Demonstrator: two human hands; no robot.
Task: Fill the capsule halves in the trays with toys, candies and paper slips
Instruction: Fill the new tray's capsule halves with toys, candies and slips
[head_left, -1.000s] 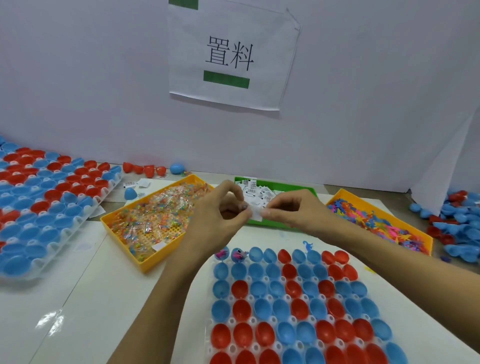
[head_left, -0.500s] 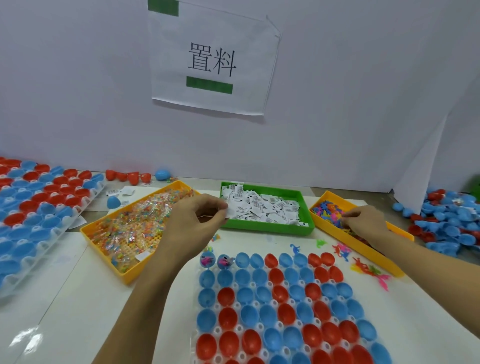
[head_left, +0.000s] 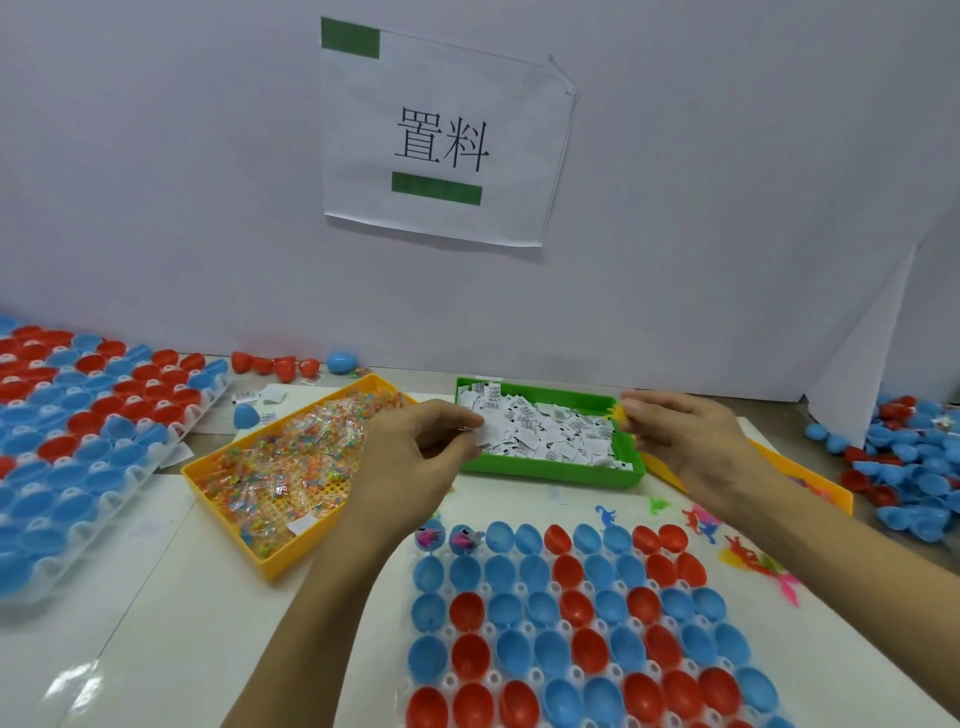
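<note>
A paper slip (head_left: 480, 434) is pinched in the left hand (head_left: 415, 457) and a yellow toy (head_left: 618, 414) in the right hand (head_left: 691, 441), both grips narrow, gathered over the green bin (head_left: 550, 473) for dropping together into the capsule tray (head_left: 566, 623) lying nearer on the table (head_left: 171, 639).

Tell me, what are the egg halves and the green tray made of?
The egg halves look like thin glossy plastic: smooth red and blue shells with small light glints. The green tray looks like rigid moulded plastic, uniform in colour with a slight sheen.
</note>
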